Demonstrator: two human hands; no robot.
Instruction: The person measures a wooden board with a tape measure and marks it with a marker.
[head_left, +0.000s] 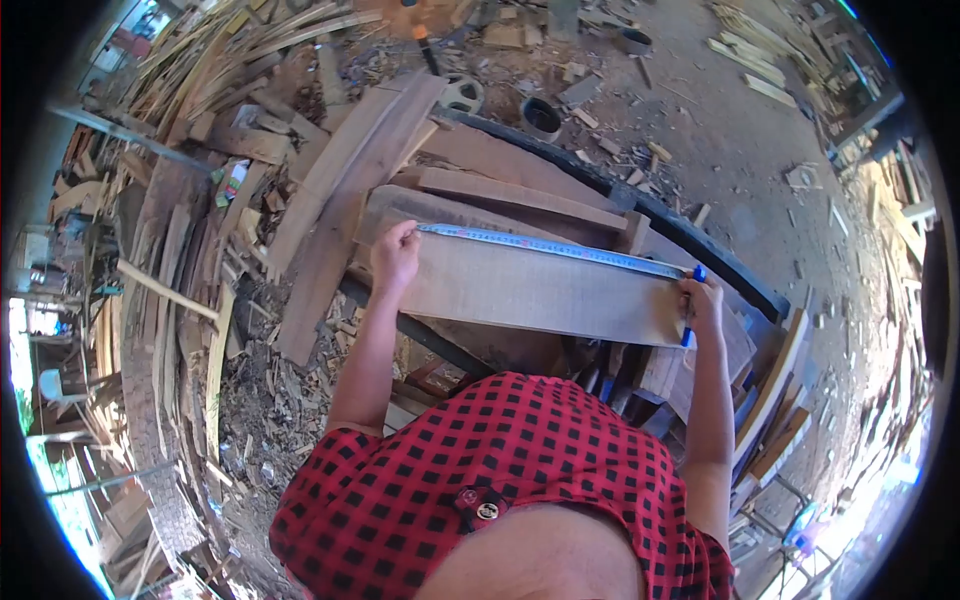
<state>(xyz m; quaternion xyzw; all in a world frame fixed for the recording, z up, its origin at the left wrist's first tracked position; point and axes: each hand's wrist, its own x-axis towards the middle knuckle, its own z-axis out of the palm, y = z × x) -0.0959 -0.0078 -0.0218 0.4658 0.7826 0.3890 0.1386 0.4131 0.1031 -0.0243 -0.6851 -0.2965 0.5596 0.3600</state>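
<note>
A wooden board [530, 290] lies crosswise in front of me, its pale face up. Along its far edge a tape measure [545, 246] is stretched, its blade light blue with dark marks. My left hand [397, 255] is closed, pinching the blade's end at the board's left far corner. At the right end, my right hand [704, 302] is closed around the other end of the tape. A slim blue thing [699, 273], perhaps a pen, pokes out above and below the right fingers. The tape's case cannot be made out behind the hand.
Beyond the board lie a narrower plank [520, 197] and a long dark beam [560, 158]. Long planks [350, 190] lean at the left. A wheel-like disc [462, 94] and a black round container [541, 118] stand on the scrap-strewn floor. More timber [775, 400] lies at the right.
</note>
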